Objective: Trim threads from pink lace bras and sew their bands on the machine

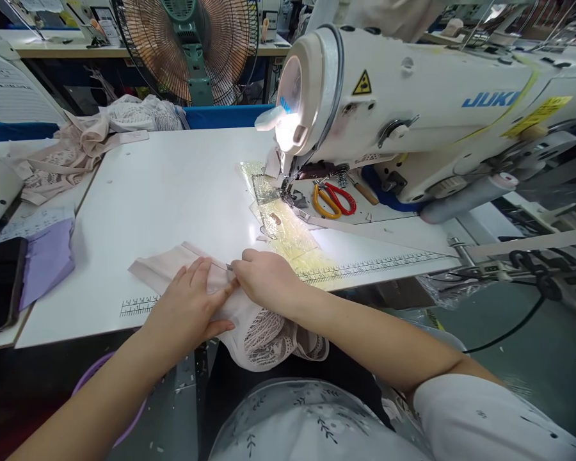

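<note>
A pale pink garment piece (166,266) with a lace part (269,333) lies at the near edge of the white sewing table (173,192), its lace hanging over the edge. My left hand (189,307) presses flat on the pink fabric. My right hand (264,278) sits beside it, fingers closed around a small metal tool (229,267) whose tip touches the fabric near my left fingertips. The white sewing machine (413,96) stands at the right, its needle area (288,189) lit, beyond my hands.
Red-handled and orange-handled scissors (333,200) lie under the machine arm. A heap of pink lace garments (81,150) sits at the far left, a purple cloth (48,259) and a dark phone (0,285) on the left. A fan (187,45) stands behind the table.
</note>
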The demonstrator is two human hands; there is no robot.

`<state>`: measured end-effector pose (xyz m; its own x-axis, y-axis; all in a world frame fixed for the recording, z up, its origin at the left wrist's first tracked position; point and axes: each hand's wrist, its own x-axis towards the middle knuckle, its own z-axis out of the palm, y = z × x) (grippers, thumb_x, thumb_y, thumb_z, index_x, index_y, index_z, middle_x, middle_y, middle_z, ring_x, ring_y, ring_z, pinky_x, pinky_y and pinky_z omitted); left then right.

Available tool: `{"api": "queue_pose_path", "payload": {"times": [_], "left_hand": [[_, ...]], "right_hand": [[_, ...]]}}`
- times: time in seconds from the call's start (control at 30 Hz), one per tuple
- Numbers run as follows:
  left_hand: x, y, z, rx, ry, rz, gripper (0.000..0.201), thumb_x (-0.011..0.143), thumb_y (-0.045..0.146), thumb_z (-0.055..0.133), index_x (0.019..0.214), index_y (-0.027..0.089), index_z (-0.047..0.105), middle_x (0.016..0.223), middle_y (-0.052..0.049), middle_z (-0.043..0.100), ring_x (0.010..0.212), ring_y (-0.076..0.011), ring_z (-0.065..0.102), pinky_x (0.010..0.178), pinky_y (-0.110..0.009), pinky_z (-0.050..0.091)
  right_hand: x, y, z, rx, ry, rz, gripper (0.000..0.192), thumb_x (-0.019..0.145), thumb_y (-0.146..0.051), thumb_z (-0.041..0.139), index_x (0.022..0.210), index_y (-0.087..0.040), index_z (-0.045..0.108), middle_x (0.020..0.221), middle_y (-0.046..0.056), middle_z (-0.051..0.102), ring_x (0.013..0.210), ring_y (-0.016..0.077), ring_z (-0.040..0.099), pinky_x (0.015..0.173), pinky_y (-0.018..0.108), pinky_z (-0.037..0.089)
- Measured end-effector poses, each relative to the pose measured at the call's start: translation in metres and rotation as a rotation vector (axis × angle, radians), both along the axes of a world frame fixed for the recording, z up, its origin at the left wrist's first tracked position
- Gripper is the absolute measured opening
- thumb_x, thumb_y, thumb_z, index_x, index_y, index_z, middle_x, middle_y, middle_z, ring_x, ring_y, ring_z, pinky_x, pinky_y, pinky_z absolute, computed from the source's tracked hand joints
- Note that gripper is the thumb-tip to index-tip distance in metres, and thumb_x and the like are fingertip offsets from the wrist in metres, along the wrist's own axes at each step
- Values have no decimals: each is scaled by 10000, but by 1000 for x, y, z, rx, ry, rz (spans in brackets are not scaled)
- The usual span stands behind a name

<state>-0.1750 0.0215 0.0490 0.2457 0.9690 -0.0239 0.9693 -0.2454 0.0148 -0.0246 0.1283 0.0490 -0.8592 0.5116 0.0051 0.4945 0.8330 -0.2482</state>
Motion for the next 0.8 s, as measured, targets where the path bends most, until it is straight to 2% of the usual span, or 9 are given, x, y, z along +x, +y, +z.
{"api": "queue_pose_path", "payload": {"times": [0.17, 0.33, 0.5, 0.63, 0.8], "left_hand": [[-1, 0, 0, -5, 26, -14, 637, 733, 463, 691, 1289, 190, 541, 1308, -290, 438, 1229, -467, 419, 953, -600, 407], [-2, 0, 1, -9, 65, -22, 661, 724, 462, 699, 1299, 184, 528, 1298, -301, 429, 1220, -472, 428, 950, -586, 414], [-2, 0, 1, -3, 55, -24, 665, 738, 451, 689, 1333, 228, 491, 1304, -281, 422, 1223, -471, 424, 929, -581, 428], [-1, 0, 1, -11, 21, -3, 626, 759, 439, 672, 1334, 272, 490, 1320, -247, 432, 1223, -459, 428, 914, -591, 435], [0, 0, 3, -17, 35, -1, 640, 735, 428, 700, 1320, 244, 513, 1309, -270, 434, 1218, -464, 434, 916, -593, 436]], "right_hand": [[0, 0, -1, 11, 28, 1, 221, 857, -166, 433, 832, -155, 652, 732, 45, 543, 525, 125, 332, 480, 277, 199], [-3, 1, 0, 2, 8, 12, 193, 817, -133, 457, 835, -156, 648, 738, 52, 557, 541, 133, 394, 481, 282, 215], [17, -3, 12, 8, -80, 39, 171, 785, -95, 484, 824, -156, 639, 735, 60, 565, 579, 154, 476, 486, 285, 235], [37, -7, 25, 7, -187, 31, 142, 750, -71, 522, 776, -155, 633, 695, 49, 543, 555, 147, 472, 478, 281, 229], [30, -4, 22, 35, -51, -19, 182, 824, -107, 467, 816, -164, 640, 728, 43, 543, 550, 130, 415, 483, 280, 203]]}}
